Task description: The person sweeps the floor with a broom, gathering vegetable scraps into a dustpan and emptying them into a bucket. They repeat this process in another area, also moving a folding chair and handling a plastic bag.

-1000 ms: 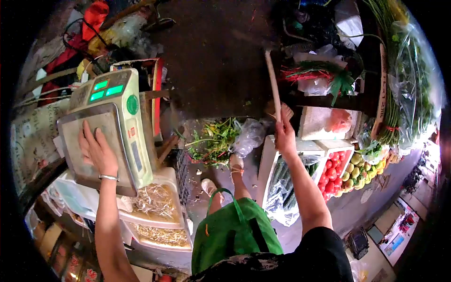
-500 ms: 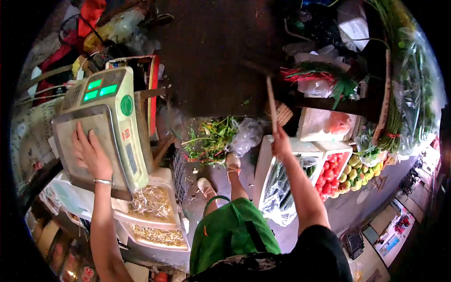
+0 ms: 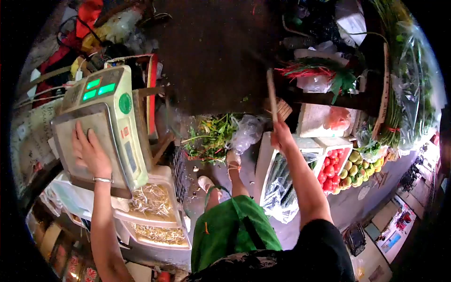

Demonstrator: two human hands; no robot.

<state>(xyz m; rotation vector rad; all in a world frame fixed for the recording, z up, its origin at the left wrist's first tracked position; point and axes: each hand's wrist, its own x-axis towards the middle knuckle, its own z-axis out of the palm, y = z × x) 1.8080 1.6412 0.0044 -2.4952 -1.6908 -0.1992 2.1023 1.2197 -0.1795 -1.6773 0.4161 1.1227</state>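
Observation:
My left hand (image 3: 92, 155) lies with fingers outstretched on the metal pan (image 3: 117, 155) of a digital scale (image 3: 124, 105), whose green displays are lit. A bracelet circles that wrist. In my right hand (image 3: 282, 137), the fingers are wrapped round a pale wooden handle (image 3: 271, 91) that points away from me. Its far end fades into the dark floor, so I cannot tell what tool it belongs to. Below that hand stands a white foam box (image 3: 264, 164) of long dark green vegetables under clear plastic. Leafy trimmings (image 3: 206, 141) and a crumpled clear bag (image 3: 248, 131) lie on the floor ahead of my feet.
To the right are red tomatoes (image 3: 331, 171), greenish round produce (image 3: 354, 171) and bundled long greens (image 3: 392, 117). Bean sprouts (image 3: 150, 202) fill tubs beside the scale. Red-stemmed greens (image 3: 314, 73) sit on the far right stand. A green apron (image 3: 235, 230) hangs over my legs.
The handle has tipped slightly more upright in my right hand, and that hand has shifted a little toward me. My left hand stays flat on the scale pan.

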